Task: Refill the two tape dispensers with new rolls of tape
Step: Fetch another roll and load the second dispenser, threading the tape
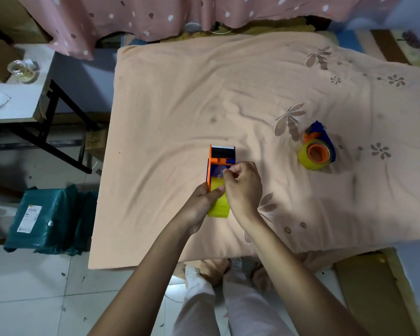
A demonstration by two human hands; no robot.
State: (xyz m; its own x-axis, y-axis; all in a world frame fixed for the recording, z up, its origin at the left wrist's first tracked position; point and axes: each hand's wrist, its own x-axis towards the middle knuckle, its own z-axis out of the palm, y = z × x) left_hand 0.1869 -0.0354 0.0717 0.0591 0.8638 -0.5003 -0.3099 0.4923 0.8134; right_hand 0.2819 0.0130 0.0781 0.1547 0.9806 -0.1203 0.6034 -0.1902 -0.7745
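Frame centre: dispenser (220, 158) with yellow roll (219, 202) gripped by left hand (200, 204) above bench (170, 98). Tape end pinched by right hand (243, 187) — film thin, sticky (edges safest). Second dispenser (317, 147) right, loaded.

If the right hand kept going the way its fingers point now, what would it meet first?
The right hand points up and left, pinching the tape end. Straight on, it would probably meet the dispenser's orange and blue front first, then bare peach cloth. Depth is hard to judge from this view.

Peach-clothed table (170, 98); loaded dispenser (317, 147)
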